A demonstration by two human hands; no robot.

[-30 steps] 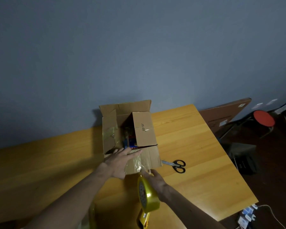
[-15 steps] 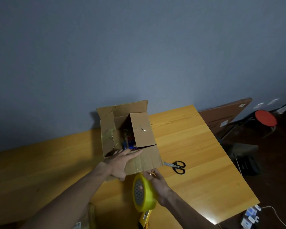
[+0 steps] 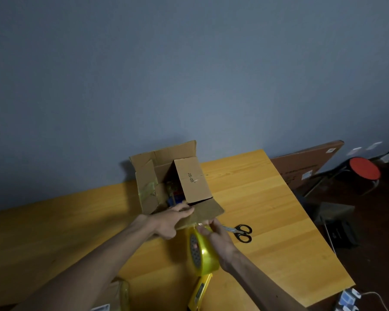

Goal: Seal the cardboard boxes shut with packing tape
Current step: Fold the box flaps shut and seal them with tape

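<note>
We note a wooden table (image 3: 267,198) of honey-yellow planks, its far edge close to the wall. One cardboard box (image 3: 192,182) stands on it near that far edge, flaps open. Black-handled scissors (image 3: 241,233) lie flat just right of the box's near corner; we cannot tell whether they touch it. At the near edge lie a yellow tool (image 3: 200,292) (type unclear) and, to its left, a clear-wrapped item (image 3: 121,292), partly cropped.

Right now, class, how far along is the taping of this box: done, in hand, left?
Done: nothing sealed; the cardboard box stands with flaps open, contents showing. In hand: the left hand rests on the near flap while the right hand grips the yellow tape roll at that flap's edge. Left: fold the flaps down, tape the seam and cut it; the scissors lie beside the box.
</note>
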